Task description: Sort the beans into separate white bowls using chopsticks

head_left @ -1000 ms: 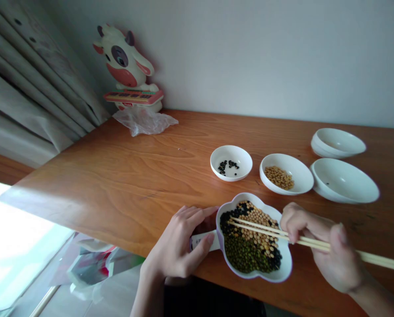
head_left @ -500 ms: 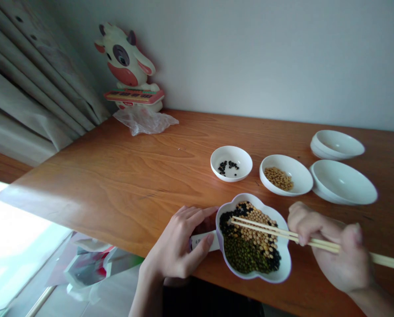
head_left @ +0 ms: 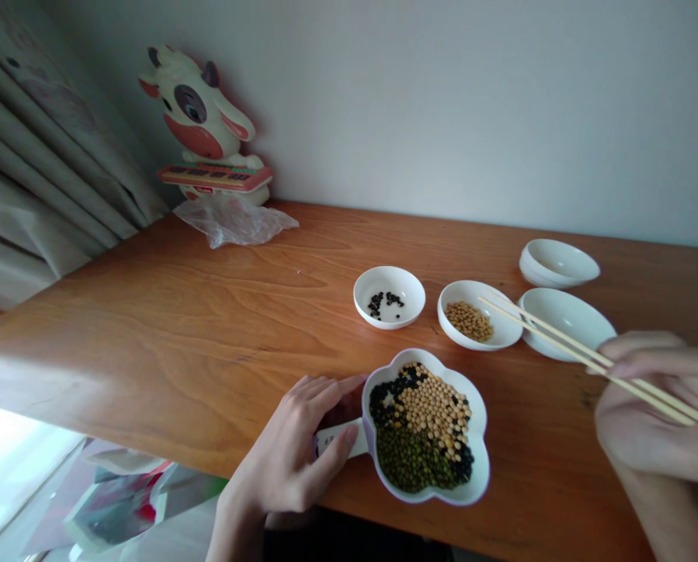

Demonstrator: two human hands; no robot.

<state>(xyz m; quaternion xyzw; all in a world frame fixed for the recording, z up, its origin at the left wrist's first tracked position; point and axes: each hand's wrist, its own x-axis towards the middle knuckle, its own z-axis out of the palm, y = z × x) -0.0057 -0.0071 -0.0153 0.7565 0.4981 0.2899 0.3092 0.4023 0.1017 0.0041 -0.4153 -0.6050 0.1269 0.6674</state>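
Note:
A flower-shaped white dish (head_left: pixel 482 468) near the table's front edge holds black, yellow and green beans in separate patches. My left hand (head_left: pixel 290 453) is closed around its short handle (head_left: pixel 337 440), thumb on top. My right hand (head_left: pixel 659 414), blurred at the right edge, grips a pair of wooden chopsticks (head_left: pixel 565 343) whose tips hang above the bowl of yellow beans (head_left: pixel 501 334). Left of that bowl stands a small white bowl (head_left: pixel 407 304) with a few black beans.
Two more white bowls stand at the right: a wide one (head_left: pixel 571 320) and a smaller one (head_left: pixel 560 261) behind it. A cow toy with a keyboard (head_left: pixel 202 133) and a crumpled plastic bag (head_left: pixel 232 222) sit at the back left by the curtain (head_left: pixel 44 156).
My right hand lifted the chopsticks out of the flower-shaped dish and swung them up and right, over the yellow-bean bowl. The view shifted slightly. My left hand kept its hold.

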